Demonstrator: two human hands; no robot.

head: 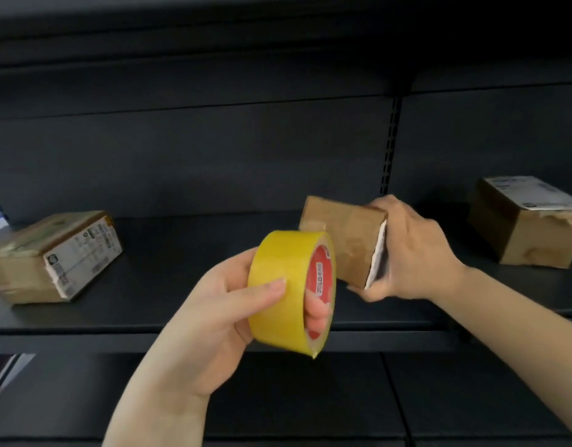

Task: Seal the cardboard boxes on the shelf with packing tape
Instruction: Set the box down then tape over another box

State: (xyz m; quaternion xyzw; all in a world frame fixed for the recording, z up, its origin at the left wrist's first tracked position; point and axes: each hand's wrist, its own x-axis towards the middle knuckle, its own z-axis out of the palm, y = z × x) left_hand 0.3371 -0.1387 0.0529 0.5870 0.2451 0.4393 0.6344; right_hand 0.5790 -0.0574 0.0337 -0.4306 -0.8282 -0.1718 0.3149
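Head view: a roll of packing tape point(286, 290) is held at the centre of the frame, in front of a dark shelf point(181, 279). The roll is wide and yellow, with a red core printed with white marks too blurred to be read; a short free end of tape is seen at its lower edge. It is gripped by the left hand point(226, 317), the thumb laid across the outer band and the fingers hooked through the core.

Just right of the roll, a small cardboard box point(342, 240) is clasped by the right hand point(407, 253), fingers wrapped round its right end, where a white label edge is visible. The box is tilted, and whether it touches the shelf cannot be told. Brown tape is seen across its facing side.

Three cardboard boxes are counted in all. A second box point(52, 256) is placed at the left of the frame on the shelf, with a white printed label on its end. A third box point(529, 221) is placed at the right edge, well apart from the others, a white label on its top. One roll of tape is counted.
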